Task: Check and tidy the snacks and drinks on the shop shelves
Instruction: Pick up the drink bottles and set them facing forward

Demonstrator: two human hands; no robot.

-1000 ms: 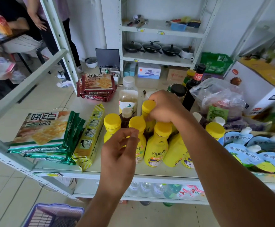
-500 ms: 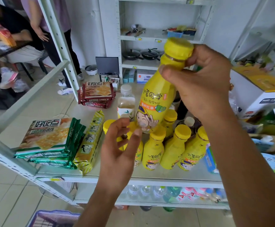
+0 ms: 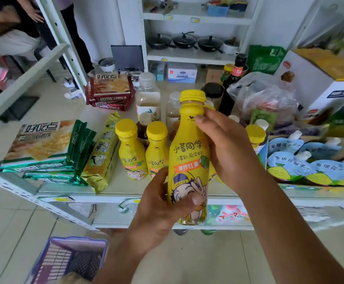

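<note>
While both hands held it upright in front of the shelf edge, the yellow bottle hung clear of the shelf, cap on, label facing the camera. The left hand gripped the lower body, thumb pressed across the cartoon label, fingers curled behind. The right hand wrapped the upper body from the right, one fingertip at the shoulder below the neck. On the shelf behind, matching yellow bottles stood upright. Green cracker packs lay stacked at far left; blue pouches sat in a box at right. A purple basket sat on the floor below.
</note>
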